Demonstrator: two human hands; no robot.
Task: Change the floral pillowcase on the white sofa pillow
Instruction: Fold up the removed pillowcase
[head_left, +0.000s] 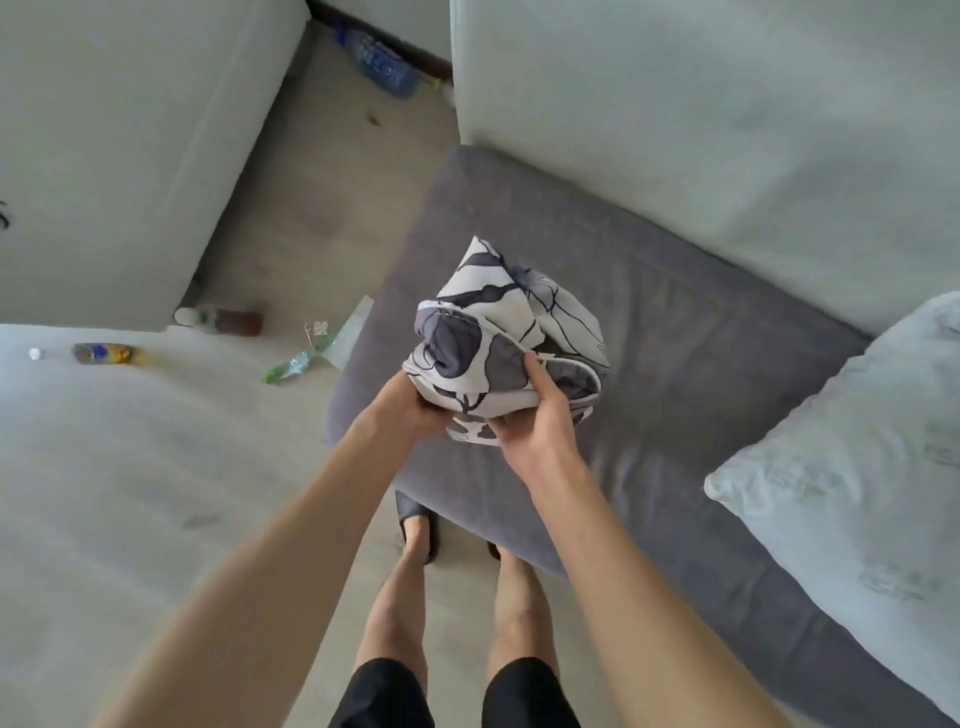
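Head view, looking down: one bunched floral pillowcase (506, 343), white with grey petals, held above the grey sofa seat (675, 332). Two bare arms reach forward. Left hand (415, 405) cups the bundle from below; right hand (535, 415) clamps its near edge, thumb on top. One bare white pillow (852, 467) lies at right. Two bottles (104, 354) lie on the floor.

Both forearms bare, no sleeves, watch or rings visible on left hand (410, 405) or right hand (540, 426). Black shorts (452, 696) at the bottom centre of the frame, hem above the knee, legs bare below. Dark open-heel slippers (415, 519) on the feet, lower centre; the right one mostly hidden.
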